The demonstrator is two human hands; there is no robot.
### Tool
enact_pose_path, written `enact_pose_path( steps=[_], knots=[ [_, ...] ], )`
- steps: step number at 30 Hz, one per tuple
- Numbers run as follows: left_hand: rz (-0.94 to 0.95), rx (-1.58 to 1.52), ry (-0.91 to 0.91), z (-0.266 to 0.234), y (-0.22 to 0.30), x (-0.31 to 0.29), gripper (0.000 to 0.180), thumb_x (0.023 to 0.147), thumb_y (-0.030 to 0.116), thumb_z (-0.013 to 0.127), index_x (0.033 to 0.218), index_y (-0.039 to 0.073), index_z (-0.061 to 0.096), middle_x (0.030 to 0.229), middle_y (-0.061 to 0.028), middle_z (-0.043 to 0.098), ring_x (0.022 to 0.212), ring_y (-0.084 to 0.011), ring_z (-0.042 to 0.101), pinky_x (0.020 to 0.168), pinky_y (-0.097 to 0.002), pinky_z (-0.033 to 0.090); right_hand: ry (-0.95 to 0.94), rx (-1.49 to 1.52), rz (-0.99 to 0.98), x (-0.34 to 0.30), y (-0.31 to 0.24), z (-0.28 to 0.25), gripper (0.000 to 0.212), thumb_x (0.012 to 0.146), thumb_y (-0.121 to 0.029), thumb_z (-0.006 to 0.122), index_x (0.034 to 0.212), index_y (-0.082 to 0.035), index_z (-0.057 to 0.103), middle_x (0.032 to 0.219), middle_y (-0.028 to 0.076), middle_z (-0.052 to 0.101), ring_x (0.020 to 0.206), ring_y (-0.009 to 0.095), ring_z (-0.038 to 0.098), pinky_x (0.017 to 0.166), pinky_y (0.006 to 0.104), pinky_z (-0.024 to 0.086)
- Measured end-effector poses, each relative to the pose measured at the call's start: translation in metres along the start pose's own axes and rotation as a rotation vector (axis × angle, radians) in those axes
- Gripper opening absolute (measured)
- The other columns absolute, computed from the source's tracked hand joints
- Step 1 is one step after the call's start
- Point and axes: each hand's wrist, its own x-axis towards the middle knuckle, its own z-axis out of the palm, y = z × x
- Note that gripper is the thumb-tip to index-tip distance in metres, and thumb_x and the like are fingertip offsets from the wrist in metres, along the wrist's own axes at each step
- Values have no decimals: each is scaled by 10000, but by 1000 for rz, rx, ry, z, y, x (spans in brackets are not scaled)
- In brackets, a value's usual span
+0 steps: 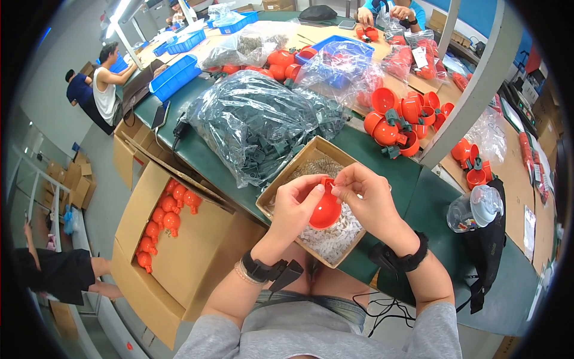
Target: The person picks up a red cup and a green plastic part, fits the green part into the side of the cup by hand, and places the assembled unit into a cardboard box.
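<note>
Above an open cardboard tray [267,202], my left hand [297,202] grips a round red plastic cup [326,210] by its narrow neck, the bowl hanging downward. My right hand [366,196] is closed in a pinch at the same neck, thumb against fingertips; whatever small piece it may hold is hidden. Small metal springs [317,166] fill the far part of the tray, and small white plastic pieces [327,245] lie in its near part. Just beyond the tray is a clear plastic bag [239,119] full of dark grey-green plastic parts.
A large open carton [203,263] at left holds several red cups [171,222]. More red cups [412,110] with grey parts lie right of the bag, near a metal post [478,84]. A clear jar [475,209] stands at right. Other people [107,84] work farther off.
</note>
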Motion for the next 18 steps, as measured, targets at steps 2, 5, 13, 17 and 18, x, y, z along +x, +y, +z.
enact_pose_path(
  steps=[2,5,13,17,18],
  knots=[
    [6,14,-7,1,0,1,208,861,55,550,1029,-52,608,929,-92,655,835,-113,605,739,-250,496,17,-41,-45,0,3,1,116,780,17,628,869,24,553,733,102,618,674,152,611,632,265,497],
    [-3,12,-10,-2,0,-1,210,862,58,552,1033,-50,608,932,-92,654,838,-113,604,743,-250,494,20,-73,-51,0,0,3,124,774,17,632,870,22,553,734,111,621,675,161,613,633,268,499],
    [-4,15,-49,2,2,-1,209,875,60,536,1039,-46,610,944,-93,651,857,-111,594,755,-248,485,62,-193,-90,0,-3,0,165,759,5,652,884,16,545,727,103,608,659,161,599,616,273,490],
    [1,49,-69,0,1,-1,207,884,67,524,1037,-43,609,941,-94,651,855,-112,594,760,-246,481,51,-257,-118,0,-3,0,164,751,-4,663,872,16,554,715,99,581,661,166,586,617,277,486],
    [1,57,-72,0,1,-1,206,886,68,522,1036,-44,608,940,-94,651,855,-112,594,761,-245,481,50,-257,-119,0,-4,0,164,751,-4,663,872,16,554,715,99,581,661,166,586,617,277,486]
  ],
)
